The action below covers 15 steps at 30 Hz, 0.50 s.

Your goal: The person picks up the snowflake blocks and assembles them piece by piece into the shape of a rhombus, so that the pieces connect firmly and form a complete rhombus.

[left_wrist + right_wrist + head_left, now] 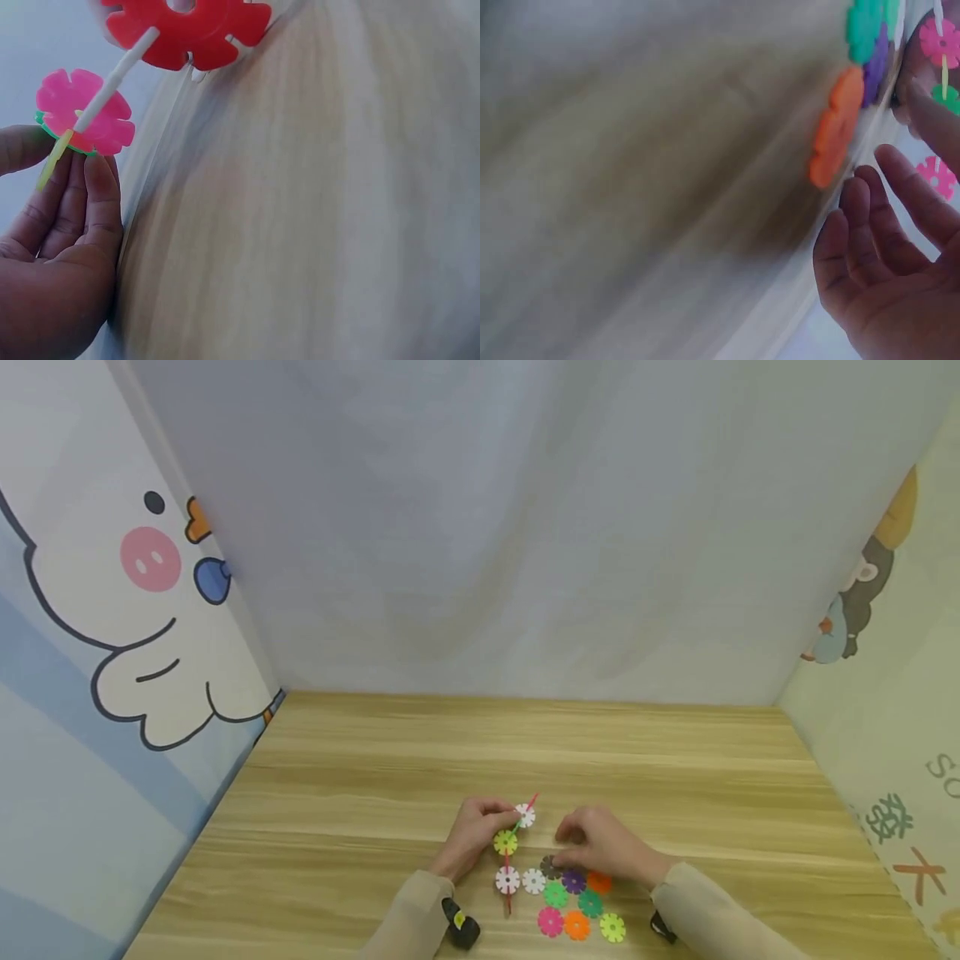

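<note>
My left hand (472, 837) pinches the upper part of a chain of interlocked slotted plastic discs. Along this chain sit a white disc (525, 815), a yellow disc (506, 842) and a lower white disc (507, 880), linked by discs seen edge-on. The left wrist view shows a red disc (225, 45) and a pink disc (97, 116) of the chain, with thumb and fingertips at its far end. To the right, my right hand (606, 845) hovers at the loose discs, fingers loosely bent, its thumb tip beside a dark grey disc (550, 867). Nothing shows between its fingers in the right wrist view.
Loose discs lie grouped on the wooden table (360, 777): a white one (534, 882), a purple one (574, 882), a pink one (551, 922), a yellow-green one (612, 928), plus several green and orange ones. A pale curtain (480, 568) hangs behind the table.
</note>
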### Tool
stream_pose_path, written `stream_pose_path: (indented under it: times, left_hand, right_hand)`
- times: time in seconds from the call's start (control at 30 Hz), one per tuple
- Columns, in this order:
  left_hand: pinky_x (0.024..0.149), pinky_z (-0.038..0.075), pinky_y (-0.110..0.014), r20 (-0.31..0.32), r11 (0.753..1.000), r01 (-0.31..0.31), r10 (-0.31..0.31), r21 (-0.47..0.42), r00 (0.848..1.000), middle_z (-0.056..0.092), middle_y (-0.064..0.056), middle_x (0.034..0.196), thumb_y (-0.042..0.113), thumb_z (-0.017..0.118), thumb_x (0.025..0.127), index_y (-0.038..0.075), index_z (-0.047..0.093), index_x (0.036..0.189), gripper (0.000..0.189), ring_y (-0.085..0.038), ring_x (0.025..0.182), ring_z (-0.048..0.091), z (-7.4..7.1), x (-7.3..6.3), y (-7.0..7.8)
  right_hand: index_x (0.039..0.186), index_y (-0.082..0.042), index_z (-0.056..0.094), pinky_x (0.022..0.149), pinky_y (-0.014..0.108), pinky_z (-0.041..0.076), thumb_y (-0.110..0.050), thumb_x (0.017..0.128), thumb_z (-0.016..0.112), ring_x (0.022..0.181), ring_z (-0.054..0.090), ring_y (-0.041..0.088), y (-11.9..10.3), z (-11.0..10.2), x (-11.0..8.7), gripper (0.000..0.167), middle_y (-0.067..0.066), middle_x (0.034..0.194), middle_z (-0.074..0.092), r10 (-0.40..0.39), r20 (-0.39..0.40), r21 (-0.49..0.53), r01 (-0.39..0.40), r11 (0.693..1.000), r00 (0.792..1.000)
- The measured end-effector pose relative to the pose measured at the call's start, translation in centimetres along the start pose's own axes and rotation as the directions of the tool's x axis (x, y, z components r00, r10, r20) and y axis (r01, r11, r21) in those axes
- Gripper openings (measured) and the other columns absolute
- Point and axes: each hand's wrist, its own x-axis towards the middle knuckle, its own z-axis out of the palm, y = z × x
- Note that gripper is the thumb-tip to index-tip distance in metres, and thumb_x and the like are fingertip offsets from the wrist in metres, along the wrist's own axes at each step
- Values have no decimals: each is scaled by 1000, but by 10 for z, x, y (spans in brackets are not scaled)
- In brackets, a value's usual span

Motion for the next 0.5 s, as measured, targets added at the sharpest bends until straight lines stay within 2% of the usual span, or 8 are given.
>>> stream_pose_path:
  times: [0.2, 0.5]
  left_hand:
    - [68, 46, -29, -2, 1000, -7, 7, 4, 1000, 65, -7, 84, 13, 73, 80, -1, 70, 86, 16, -18, 78, 57, -2, -2, 2]
    - [67, 46, -29, -2, 1000, -4, 4, -3, 1000, 65, -7, 84, 13, 74, 80, -1, 70, 86, 15, -18, 77, 57, -1, -2, 1]
  right_hand:
    - [95, -14, 71, 75, 31, 47, -37, 74, 81, 82, 53, 10, -4, 6, 0, 33, -9, 91, 59, 4, 17, -31, -3, 1000, 1000]
    - [93, -15, 71, 72, 31, 45, -34, 74, 82, 81, 51, 12, -7, 7, 0, 28, -9, 89, 58, 14, 19, -27, -14, 1000, 1000]
